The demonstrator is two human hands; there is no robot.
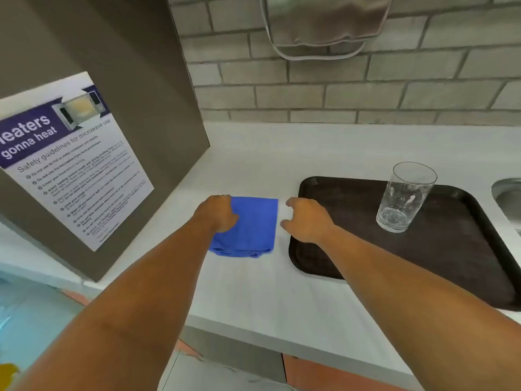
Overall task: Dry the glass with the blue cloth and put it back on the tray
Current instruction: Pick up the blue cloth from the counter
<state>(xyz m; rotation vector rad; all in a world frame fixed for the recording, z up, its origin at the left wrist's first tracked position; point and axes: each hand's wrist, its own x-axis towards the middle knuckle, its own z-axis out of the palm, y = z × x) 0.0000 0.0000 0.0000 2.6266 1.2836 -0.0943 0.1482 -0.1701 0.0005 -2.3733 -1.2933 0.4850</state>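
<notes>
A folded blue cloth [251, 227] lies flat on the white counter. My left hand [218, 214] rests on its left part with the fingers curled down onto the fabric. Just right of the cloth, my right hand [306, 218] hovers with fingers apart, holding nothing, over the left edge of the dark brown tray [451, 263]. A clear drinking glass [403, 197] stands upright on the far part of the tray, with droplets on its wall, well to the right of both hands.
A grey cabinet side with a microwave safety poster [73, 165] stands at the left. A brick wall runs behind the counter, with a metal dispenser [324, 24] mounted above. A sink rim [507, 193] shows at the right edge. The counter's front edge is close below my arms.
</notes>
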